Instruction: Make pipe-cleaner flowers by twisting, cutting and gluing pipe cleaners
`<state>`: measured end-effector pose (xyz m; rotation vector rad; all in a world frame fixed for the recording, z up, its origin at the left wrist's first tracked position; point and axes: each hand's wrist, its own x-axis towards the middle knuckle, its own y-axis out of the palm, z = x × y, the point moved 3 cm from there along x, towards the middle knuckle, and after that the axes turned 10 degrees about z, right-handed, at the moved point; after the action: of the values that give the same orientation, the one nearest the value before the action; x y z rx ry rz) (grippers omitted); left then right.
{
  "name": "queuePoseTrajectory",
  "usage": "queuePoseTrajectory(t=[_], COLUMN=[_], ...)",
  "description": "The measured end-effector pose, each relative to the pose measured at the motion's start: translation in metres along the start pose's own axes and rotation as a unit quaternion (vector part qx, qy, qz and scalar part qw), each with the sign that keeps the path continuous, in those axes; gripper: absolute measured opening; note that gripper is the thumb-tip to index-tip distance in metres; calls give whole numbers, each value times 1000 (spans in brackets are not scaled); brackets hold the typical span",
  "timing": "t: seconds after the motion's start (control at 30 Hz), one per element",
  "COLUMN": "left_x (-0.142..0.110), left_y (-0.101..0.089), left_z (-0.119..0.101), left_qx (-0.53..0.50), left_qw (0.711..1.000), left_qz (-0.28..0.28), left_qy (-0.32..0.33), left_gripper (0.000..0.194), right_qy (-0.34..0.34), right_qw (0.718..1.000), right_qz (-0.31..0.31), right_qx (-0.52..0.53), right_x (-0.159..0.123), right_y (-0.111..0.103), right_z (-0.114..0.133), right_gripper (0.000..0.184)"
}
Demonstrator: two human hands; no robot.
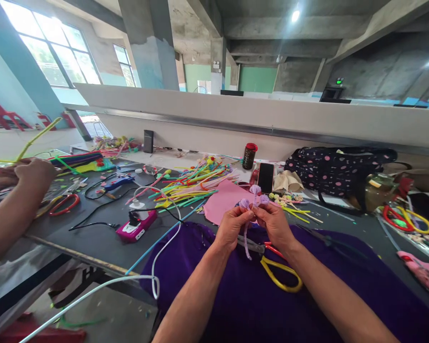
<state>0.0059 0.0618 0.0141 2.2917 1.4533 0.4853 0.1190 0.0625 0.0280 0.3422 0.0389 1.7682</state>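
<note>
Both hands meet over a purple cloth (196, 257) at the table's near edge. Between them they hold a lilac pipe-cleaner flower (255, 189), with several fuzzy round heads on top and a stem hanging below. My left hand (232, 226) pinches it from the left. From the other side, the fingertips of my right hand (274, 223) are closed on it near the heads. Just beneath lies a pair of scissors (280, 277) with yellow and red handles, partly hidden by the hands. A pink sheet (218, 205) is spread behind.
A pile of coloured pipe cleaners (196, 183) lies beyond. A magenta power strip (137, 226) with cables stands left. A phone (265, 178), a dark bottle (249, 156) and a patterned bag (329, 174) are behind. Another person's hand (34, 174) works at far left.
</note>
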Motion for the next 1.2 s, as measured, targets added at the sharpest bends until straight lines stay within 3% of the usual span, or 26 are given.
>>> queuePoseTrajectory(t=[0.37, 0.63, 0.93, 1.07, 1.2], left_x=[2, 3, -1, -2, 0], left_y=[-8, -7, -3, -3, -2], left_z=[-3, -5, -8, -11, -10], left_qx=[30, 26, 33, 74, 95], left_qw=[999, 1000, 998, 992, 989], left_qz=[-10, -7, -16, -42, -47], left_qy=[7, 7, 42, 95, 107], left_gripper=[30, 29, 26, 28, 29], right_qy=[99, 123, 111, 65, -2], right_qw=[993, 987, 989, 988, 968], right_qz=[62, 103, 92, 73, 86], right_qx=[-2, -5, -24, -120, -235], right_x=[6, 6, 7, 7, 8], right_y=[-13, -13, -16, -17, -17], right_z=[2, -1, -8, -4, 4], right_gripper=[28, 27, 25, 22, 20])
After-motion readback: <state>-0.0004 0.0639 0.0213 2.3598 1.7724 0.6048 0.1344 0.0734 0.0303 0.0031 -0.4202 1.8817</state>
